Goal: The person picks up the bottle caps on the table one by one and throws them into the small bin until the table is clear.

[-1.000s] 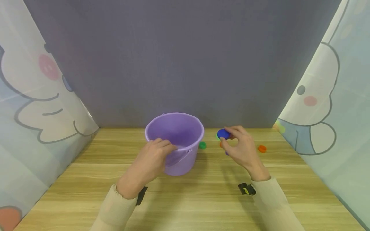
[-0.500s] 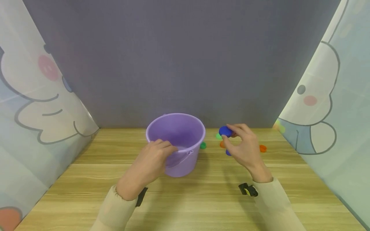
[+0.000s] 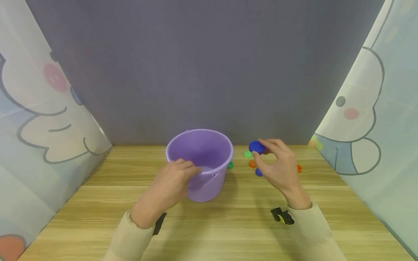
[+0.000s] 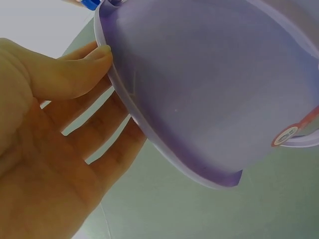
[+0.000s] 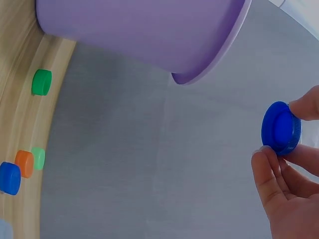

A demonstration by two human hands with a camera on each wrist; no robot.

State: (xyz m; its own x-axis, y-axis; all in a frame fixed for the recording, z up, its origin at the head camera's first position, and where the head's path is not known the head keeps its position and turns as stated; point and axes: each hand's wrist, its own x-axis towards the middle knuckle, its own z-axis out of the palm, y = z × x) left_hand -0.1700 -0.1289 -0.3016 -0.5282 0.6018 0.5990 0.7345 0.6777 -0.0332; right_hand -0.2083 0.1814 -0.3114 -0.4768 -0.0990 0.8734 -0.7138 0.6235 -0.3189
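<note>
In the head view, a purple bucket [image 3: 210,183] stands on the wooden table with its mouth up. My left hand [image 3: 168,185] grips the bucket's near left rim; the left wrist view has the thumb [image 4: 75,74] over the rim and the fingers on the outside. To the right of the bucket, my right hand [image 3: 280,168] pinches a blue bottle cap [image 3: 257,147] between thumb and fingers, raised above the table. The right wrist view shows this cap's hollow side and ridged edge.
Right of the bucket lie a dark green cap [image 3: 230,165] partly behind it, a light green cap [image 3: 248,154], an orange cap [image 3: 252,164] and another blue cap [image 3: 259,172]. My right hand partly hides a second orange cap [image 3: 299,168]. A grey panel [image 3: 209,72] rises behind.
My right hand has moved a little right and up with the blue bottle cap, uncovering the caps below it. The bucket has shifted slightly right, with my left hand still on its rim.
</note>
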